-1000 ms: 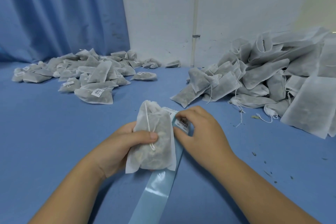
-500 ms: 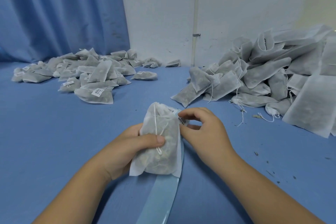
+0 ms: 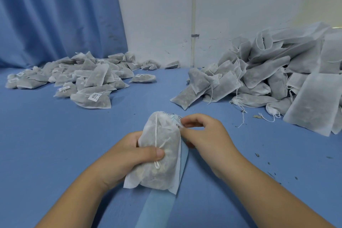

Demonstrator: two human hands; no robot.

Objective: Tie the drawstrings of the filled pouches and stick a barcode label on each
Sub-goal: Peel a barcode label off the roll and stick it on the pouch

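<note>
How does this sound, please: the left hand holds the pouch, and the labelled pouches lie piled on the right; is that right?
Not quite: the head view shows the labelled pouches piled on the left, not the right. The left hand does hold the pouch.

The barcode label (image 3: 178, 121) is mostly hidden behind the pouch (image 3: 161, 155); its print is too small to be read. The backing strip (image 3: 157, 208) is cut off by the bottom edge, the right pouch pile (image 3: 268, 72) by the right edge.
</note>
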